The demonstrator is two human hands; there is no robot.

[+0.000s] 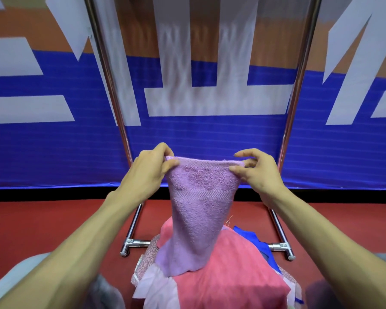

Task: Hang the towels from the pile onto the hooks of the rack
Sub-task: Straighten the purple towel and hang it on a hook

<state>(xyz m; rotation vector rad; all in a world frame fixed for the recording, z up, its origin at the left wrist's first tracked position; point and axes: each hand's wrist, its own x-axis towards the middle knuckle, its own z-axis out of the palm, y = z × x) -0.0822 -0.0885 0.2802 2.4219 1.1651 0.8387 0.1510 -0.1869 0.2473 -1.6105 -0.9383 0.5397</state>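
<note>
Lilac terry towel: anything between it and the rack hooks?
Nothing visible does. Left hand and right hand pinch the top corners of the lilac terry towel; its lower end lies on the pink towel in the pile. Space between the chrome rack uprights is open. The hooks are out of frame above.

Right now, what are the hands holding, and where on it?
The purple towel, pinched along its top edge: left hand at one corner, right hand at the other.

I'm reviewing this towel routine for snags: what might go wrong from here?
The purple towel trails onto the pink towel, so lifting may drag the pile along. The left hand and right hand only pinch its top corners; that grip might slip.
</note>
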